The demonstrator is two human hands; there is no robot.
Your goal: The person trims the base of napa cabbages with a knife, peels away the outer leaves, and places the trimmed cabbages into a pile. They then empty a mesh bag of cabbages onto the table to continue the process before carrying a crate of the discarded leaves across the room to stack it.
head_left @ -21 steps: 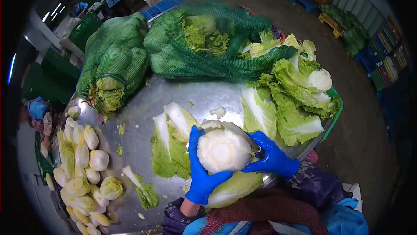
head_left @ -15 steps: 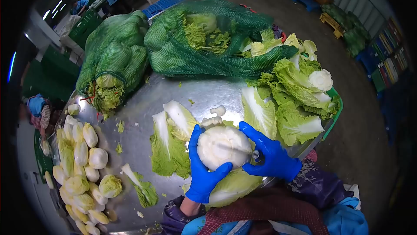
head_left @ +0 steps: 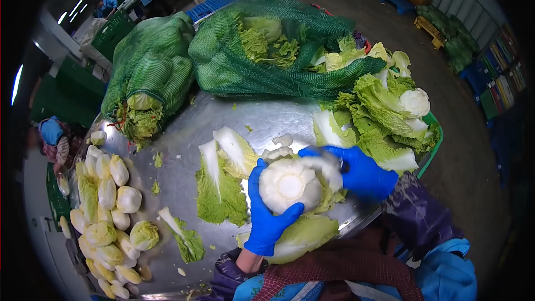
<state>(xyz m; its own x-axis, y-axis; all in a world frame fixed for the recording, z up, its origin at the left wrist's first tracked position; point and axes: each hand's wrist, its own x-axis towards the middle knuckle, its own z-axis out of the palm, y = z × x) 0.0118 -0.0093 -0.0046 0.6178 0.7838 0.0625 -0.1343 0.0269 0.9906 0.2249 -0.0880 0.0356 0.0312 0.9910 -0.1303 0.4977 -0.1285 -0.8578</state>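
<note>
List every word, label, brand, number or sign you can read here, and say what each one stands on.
No text can be read.
Blue clothing: small green marks, too unclear to tell whether they are lettering.
Coloured stacks at far right: too small and blurred to make out any text.

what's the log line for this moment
left hand: holding cabbage | right hand: at its outer leaf | loose leaves: on metal table

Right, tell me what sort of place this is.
Probably a vegetable packing or trimming shop: a metal table with loose cabbage leaves, green mesh sacks of cabbage, and trimmed heads piled at one side.
</note>
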